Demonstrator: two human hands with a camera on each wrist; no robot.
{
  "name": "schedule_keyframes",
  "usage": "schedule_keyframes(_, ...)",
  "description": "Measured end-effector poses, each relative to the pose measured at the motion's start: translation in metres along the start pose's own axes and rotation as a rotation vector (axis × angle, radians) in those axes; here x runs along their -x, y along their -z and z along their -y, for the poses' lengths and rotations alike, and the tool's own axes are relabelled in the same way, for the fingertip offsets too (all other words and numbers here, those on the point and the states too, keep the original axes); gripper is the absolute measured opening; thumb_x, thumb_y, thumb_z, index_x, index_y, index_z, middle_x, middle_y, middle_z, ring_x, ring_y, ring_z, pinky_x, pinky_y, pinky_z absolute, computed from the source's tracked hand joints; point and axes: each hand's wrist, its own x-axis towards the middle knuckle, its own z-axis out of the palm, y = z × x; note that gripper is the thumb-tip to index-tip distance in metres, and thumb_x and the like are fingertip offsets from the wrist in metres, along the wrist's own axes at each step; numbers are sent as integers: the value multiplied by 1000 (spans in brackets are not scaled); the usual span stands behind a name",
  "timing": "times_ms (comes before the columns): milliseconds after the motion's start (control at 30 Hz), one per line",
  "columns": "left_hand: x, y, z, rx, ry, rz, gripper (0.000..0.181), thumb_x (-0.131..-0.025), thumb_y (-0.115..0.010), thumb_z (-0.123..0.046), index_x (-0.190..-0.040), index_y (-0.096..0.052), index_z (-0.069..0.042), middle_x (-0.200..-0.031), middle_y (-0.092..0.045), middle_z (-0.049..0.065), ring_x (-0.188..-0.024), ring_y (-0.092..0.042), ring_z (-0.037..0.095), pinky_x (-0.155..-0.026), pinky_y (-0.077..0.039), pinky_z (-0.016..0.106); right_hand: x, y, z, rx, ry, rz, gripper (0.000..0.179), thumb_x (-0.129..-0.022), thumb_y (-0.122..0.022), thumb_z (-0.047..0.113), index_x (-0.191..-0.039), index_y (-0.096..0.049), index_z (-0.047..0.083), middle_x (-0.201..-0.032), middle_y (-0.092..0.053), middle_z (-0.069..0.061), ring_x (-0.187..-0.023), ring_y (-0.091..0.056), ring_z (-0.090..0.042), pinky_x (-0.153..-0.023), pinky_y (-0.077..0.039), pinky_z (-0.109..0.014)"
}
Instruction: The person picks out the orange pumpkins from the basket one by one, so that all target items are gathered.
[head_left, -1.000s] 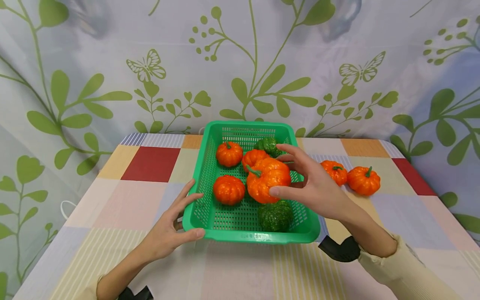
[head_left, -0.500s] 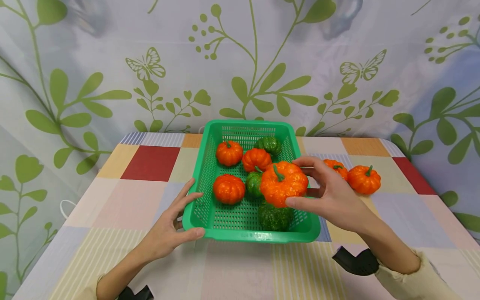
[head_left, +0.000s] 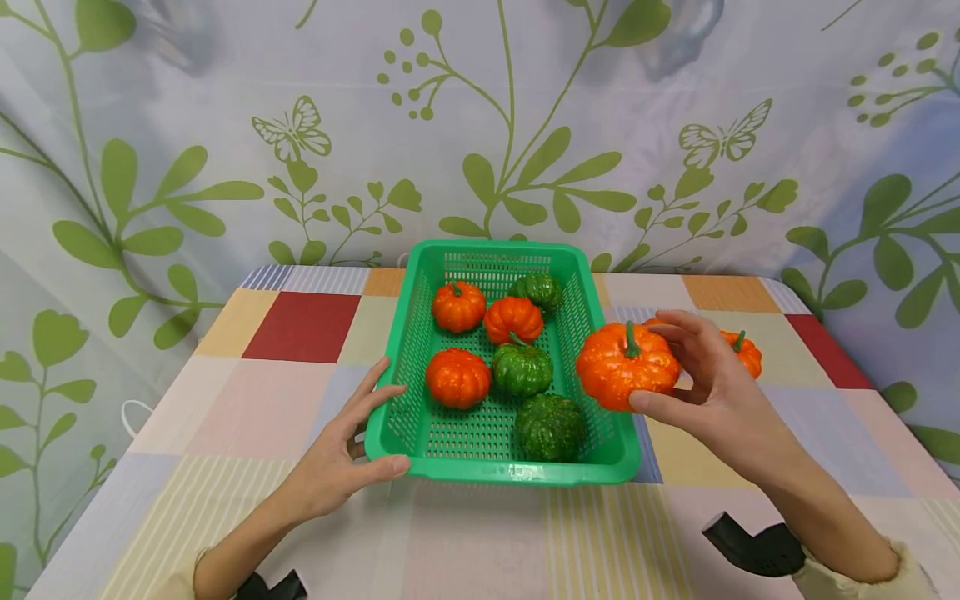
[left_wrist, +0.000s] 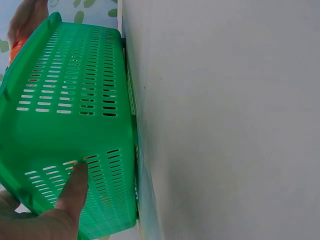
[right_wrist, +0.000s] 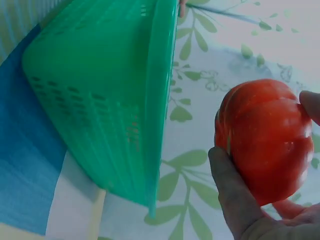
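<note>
In the head view my right hand (head_left: 716,400) holds an orange pumpkin (head_left: 626,367) with a green stem, thumb in front and fingers behind. The pumpkin hangs above the right rim of a green plastic basket (head_left: 517,473); the right wrist view shows the held pumpkin apart from the basket wall (right_wrist: 100,115). My left hand (head_left: 337,450) grips the basket's near left corner, its thumb against the outer wall (left_wrist: 75,125). Inside lie orange pumpkins (head_left: 458,378), among them one in the middle (head_left: 513,320), and green pumpkins (head_left: 551,427), one near the centre (head_left: 522,369).
Right of the basket, two more orange pumpkins (head_left: 742,353) stand on the table, partly hidden by my right hand. A patchwork cloth (head_left: 300,327) covers the table. Behind it hangs a leaf-patterned curtain (head_left: 360,125).
My right hand has carried the orange pumpkin rightward from above the basket's middle to its right rim, uncovering the central green pumpkin. My left hand and the basket have stayed put.
</note>
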Motion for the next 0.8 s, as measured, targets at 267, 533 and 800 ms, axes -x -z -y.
schedule_keyframes(267, 0, 0, 0, 1, -5, 1, 69, -88, -70, -3, -148, -37, 1, -165, -2, -3, -126, -45, 46, -88, -55, 33, 10, 18, -13, 103, -97, -21, 66, -92, -68, 6, -148, -34, 8, -137, -43, -6, -108, -57, -16, -77, -57, -26)
schedule_keyframes(533, 0, 0, 1, 3, -3, 1, 69, -88, -70, -3, -148, -37, 1, -165, -2, -4, -126, -45, 46, -87, -55, 34, 24, 30, -39, 138, -179, -87, 68, -94, -68, 11, -151, -30, 6, -142, -37, -8, -113, -49, -12, -79, -53, -18)
schedule_keyframes(800, 0, 0, 0, 9, -8, 2, 69, -88, -70, -2, -148, -37, 2, -165, -2, -3, -125, -45, 47, -87, -55, 34, 30, 35, -60, 196, -262, -133, 72, -92, -72, 18, -149, -31, 2, -139, -41, -17, -102, -53, -2, -77, -51, -14)
